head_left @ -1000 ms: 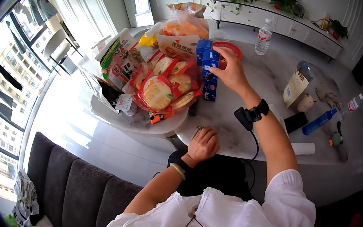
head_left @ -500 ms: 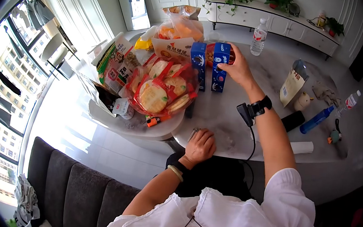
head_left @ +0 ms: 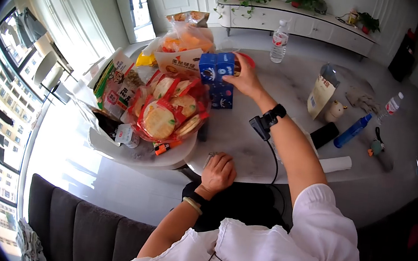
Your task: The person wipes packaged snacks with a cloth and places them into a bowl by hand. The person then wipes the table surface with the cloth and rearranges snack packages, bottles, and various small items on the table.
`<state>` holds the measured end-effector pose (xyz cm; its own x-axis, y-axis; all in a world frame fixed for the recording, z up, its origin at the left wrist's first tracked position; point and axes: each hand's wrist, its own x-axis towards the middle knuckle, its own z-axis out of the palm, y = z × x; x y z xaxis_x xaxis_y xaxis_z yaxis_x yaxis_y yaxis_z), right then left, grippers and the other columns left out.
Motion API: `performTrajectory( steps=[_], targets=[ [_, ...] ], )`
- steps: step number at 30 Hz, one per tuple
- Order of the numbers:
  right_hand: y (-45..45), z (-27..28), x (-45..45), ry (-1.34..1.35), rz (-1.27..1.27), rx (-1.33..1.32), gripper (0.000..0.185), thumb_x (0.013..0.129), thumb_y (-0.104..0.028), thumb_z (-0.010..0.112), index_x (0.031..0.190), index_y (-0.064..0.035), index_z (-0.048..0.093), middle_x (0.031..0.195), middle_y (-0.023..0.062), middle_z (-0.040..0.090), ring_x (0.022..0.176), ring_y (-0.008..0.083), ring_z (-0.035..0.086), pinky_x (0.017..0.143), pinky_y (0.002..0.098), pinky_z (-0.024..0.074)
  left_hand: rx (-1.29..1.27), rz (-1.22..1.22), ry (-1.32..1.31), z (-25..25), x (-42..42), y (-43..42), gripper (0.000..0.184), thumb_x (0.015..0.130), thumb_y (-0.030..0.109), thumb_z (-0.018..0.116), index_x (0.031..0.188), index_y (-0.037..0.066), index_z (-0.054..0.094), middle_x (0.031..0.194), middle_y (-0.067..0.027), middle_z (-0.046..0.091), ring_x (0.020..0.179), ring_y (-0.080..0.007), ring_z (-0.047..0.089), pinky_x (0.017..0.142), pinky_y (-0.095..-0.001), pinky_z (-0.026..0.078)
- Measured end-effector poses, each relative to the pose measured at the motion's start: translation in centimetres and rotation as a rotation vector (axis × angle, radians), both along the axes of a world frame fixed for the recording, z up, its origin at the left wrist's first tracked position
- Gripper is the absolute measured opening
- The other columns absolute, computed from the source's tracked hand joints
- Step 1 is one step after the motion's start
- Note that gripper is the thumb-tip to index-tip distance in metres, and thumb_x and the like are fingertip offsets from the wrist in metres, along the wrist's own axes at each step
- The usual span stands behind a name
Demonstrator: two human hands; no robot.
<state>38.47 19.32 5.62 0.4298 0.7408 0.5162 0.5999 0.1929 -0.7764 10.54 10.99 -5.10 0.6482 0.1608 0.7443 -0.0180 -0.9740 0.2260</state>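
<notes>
My right hand (head_left: 246, 79) is closed on a blue printed carton (head_left: 226, 69), thumb on its near side and fingers over the far side. A second blue carton (head_left: 207, 69) is right against it on the left; their lower parts overlap, so I cannot tell exactly how they stand. Beside them lies a clear bag of round crackers (head_left: 161, 117) in red wrappers. At the near table edge rests my left hand (head_left: 219, 172), curled, with a small silver metal piece (head_left: 209, 158) poking out by its fingers; its kind is unclear.
Snack bags (head_left: 115, 85) and a plastic bag with orange items (head_left: 186, 41) crowd the left. A water bottle (head_left: 279, 42) stands at the back. To the right are a pouch (head_left: 322, 92), a blue spray bottle (head_left: 352, 131), a black case (head_left: 325, 135) and another bottle (head_left: 391, 107).
My right hand has brought its carton leftward against the other one, closing the gap between them. My left hand stays at the table edge. The whole view has shifted slightly.
</notes>
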Motion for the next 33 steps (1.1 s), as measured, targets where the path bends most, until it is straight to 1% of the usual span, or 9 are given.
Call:
performTrajectory(
  steps=[2, 4, 7, 11, 12, 16, 23, 29, 33],
  targets=[
    [-1.2, 0.9, -1.1, 0.163, 0.073, 0.003, 0.088, 0.073, -0.011, 0.083, 0.145, -0.0006, 0.035, 0.132, 0.0161, 0.054, 0.117, 0.0245, 0.058, 0.096, 0.0372, 0.0504, 0.012, 0.017, -0.006, -0.1, -0.1, 0.0, 0.016, 0.073, 0.004, 0.068, 0.088, 0.001, 0.064, 0.1, -0.0121, 0.066, 0.096, -0.0307, 0.062, 0.085, -0.0408, 0.052],
    [-2.1, 0.9, -0.8, -0.268, -0.217, 0.035, 0.091, 0.069, -0.025, 0.086, 0.142, 0.0011, 0.037, 0.128, 0.0209, 0.057, 0.119, 0.0359, 0.056, 0.103, 0.0433, 0.0439, 0.006, 0.008, -0.015, -0.1, 0.0, 0.0, 0.016, 0.072, 0.004, 0.068, 0.087, 0.002, 0.064, 0.098, -0.0115, 0.066, 0.095, -0.031, 0.063, 0.083, -0.0413, 0.052],
    [-7.2, 3.5, 2.0, -0.673, -0.599, 0.108, 0.094, 0.069, -0.032, 0.085, 0.143, -0.0014, 0.037, 0.132, 0.0226, 0.053, 0.127, 0.0399, 0.048, 0.106, 0.0489, 0.0379, 0.003, 0.014, -0.025, -0.2, 0.1, 0.0, 0.014, 0.071, 0.003, 0.067, 0.085, 0.003, 0.064, 0.096, -0.0098, 0.066, 0.094, -0.0301, 0.063, 0.081, -0.0411, 0.052],
    [-16.3, 8.2, 7.6, -0.584, -1.22, -0.41, 0.084, 0.074, -0.035, 0.081, 0.139, -0.0013, 0.042, 0.14, 0.023, 0.045, 0.135, 0.0389, 0.038, 0.107, 0.0562, 0.031, 0.007, 0.024, -0.016, -0.4, 0.0, 0.0, 0.014, 0.071, 0.003, 0.067, 0.085, 0.004, 0.064, 0.095, -0.0094, 0.066, 0.094, -0.0298, 0.063, 0.08, -0.0408, 0.051],
    [-17.8, 8.1, 9.3, -0.481, -1.249, -0.586, 0.081, 0.075, -0.035, 0.08, 0.139, -0.0016, 0.042, 0.137, 0.0226, 0.05, 0.132, 0.0379, 0.044, 0.105, 0.0539, 0.0355, 0.011, 0.026, -0.013, -0.3, 0.0, 0.0, 0.014, 0.072, 0.003, 0.067, 0.085, 0.004, 0.064, 0.095, -0.0092, 0.066, 0.094, -0.0297, 0.063, 0.08, -0.0408, 0.051],
    [-21.7, 7.4, 13.0, -0.231, -1.037, -0.98, 0.064, 0.082, -0.027, 0.072, 0.135, -0.0013, 0.048, 0.122, 0.0206, 0.063, 0.116, 0.0352, 0.061, 0.092, 0.0469, 0.0503, 0.023, 0.033, -0.037, -0.3, 0.1, -0.1, 0.014, 0.072, 0.003, 0.067, 0.086, 0.004, 0.063, 0.095, -0.0092, 0.066, 0.094, -0.0298, 0.062, 0.08, -0.041, 0.051],
    [-21.0, 6.7, 12.8, -0.404, -1.075, -0.69, 0.023, 0.083, -0.006, 0.06, 0.103, -0.0015, 0.069, 0.102, 0.024, 0.069, 0.101, 0.0417, 0.065, 0.085, 0.0477, 0.0536, 0.009, 0.02, -0.03, -0.5, 0.0, 0.2, 0.015, 0.071, 0.003, 0.066, 0.086, 0.004, 0.063, 0.096, -0.0093, 0.066, 0.091, -0.0296, 0.062, 0.079, -0.041, 0.051],
    [-18.1, 10.7, 6.7, -0.525, -0.884, -0.491, 0.02, 0.078, -0.002, 0.058, 0.095, 0.0021, 0.067, 0.1, 0.0265, 0.067, 0.097, 0.0435, 0.065, 0.082, 0.0493, 0.0526, 0.014, 0.015, -0.035, -0.5, -0.1, 0.2, 0.016, 0.071, 0.004, 0.066, 0.087, 0.004, 0.063, 0.096, -0.0095, 0.066, 0.091, -0.0293, 0.062, 0.079, -0.0409, 0.051],
    [-14.2, 8.2, 4.1, -0.512, -0.758, -0.417, 0.016, 0.075, -0.002, 0.061, 0.089, 0.0035, 0.067, 0.093, 0.0263, 0.068, 0.091, 0.0439, 0.066, 0.082, 0.048, 0.0536, 0.008, 0.014, -0.043, -0.2, -0.2, 0.2, 0.016, 0.071, 0.004, 0.066, 0.087, 0.004, 0.063, 0.096, -0.0093, 0.066, 0.091, -0.029, 0.063, 0.079, -0.0409, 0.051]
  ],
)
